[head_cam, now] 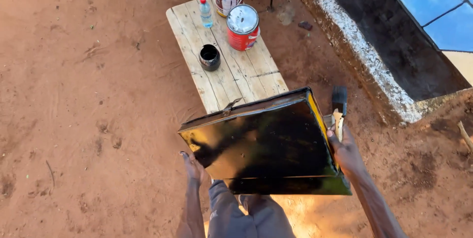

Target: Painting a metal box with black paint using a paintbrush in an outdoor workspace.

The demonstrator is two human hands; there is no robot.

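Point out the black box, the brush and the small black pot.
box [261, 144], head view, glossy black face
brush [339, 99], head view, black bristles
pot [209, 57], head view, open rim

Bare forearms; grey trousers [249, 216] with small marking.

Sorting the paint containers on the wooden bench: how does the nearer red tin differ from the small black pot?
The round red tin with a silver lid is closed; the small black pot is open. The red tin looks wider and taller than the black pot. The black pot stands nearer the bench's left edge. Both stand upright.
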